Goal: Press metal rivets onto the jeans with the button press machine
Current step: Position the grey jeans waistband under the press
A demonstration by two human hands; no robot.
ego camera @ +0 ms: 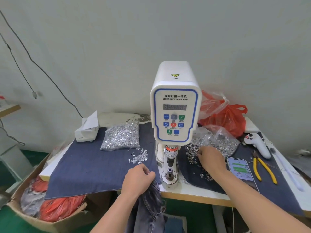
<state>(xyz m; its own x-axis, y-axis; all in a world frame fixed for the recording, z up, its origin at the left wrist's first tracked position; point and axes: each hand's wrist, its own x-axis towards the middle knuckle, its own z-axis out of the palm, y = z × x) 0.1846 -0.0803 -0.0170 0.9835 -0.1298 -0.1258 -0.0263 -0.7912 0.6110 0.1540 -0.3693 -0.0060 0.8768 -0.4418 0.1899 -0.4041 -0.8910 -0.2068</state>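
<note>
A white servo button machine (175, 105) stands at the table's middle, its lower die (169, 174) bare. My left hand (138, 178) grips the grey jeans (149, 207), which hang over the table's front edge just left of the die. My right hand (210, 158) reaches right of the machine, fingertips curled into a loose heap of ring-shaped rivet caps (192, 153) spilling from a clear bag (217, 140). A second bag of silver rivet pins (122, 137) lies left of the machine, with a few loose pins (139, 156) in front of it.
Blue denim cloth (94, 167) covers the table. A phone (239, 169), yellow-handled pliers (264, 170) and a white controller (257, 144) lie at the right. A tissue box (87, 130) sits back left, red bags (225, 115) back right. A cardboard box (50, 207) of scraps stands on the floor left.
</note>
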